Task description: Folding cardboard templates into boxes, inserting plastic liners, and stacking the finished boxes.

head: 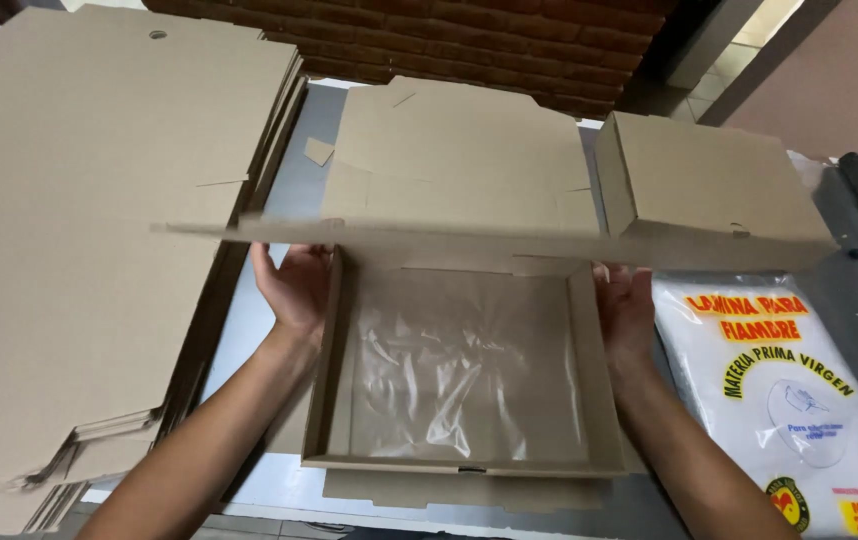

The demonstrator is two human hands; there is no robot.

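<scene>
Cardboard lid hides fingers, both hands

Both bare forearms are reaching forward from the lower edge of the view, angling slightly toward each other. The left hand is lying open, palm turned inward, fingers extended upward. The right hand is mirroring it, palm facing inward, fingers straight.

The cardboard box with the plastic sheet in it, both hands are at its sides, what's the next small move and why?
Probably fold the lid down toward you over the cardboard box. The clear plastic sheet already lies inside the tray, the lid's front flap hangs over the back edge, and the left hand and right hand brace the side walls, open-palmed.
</scene>
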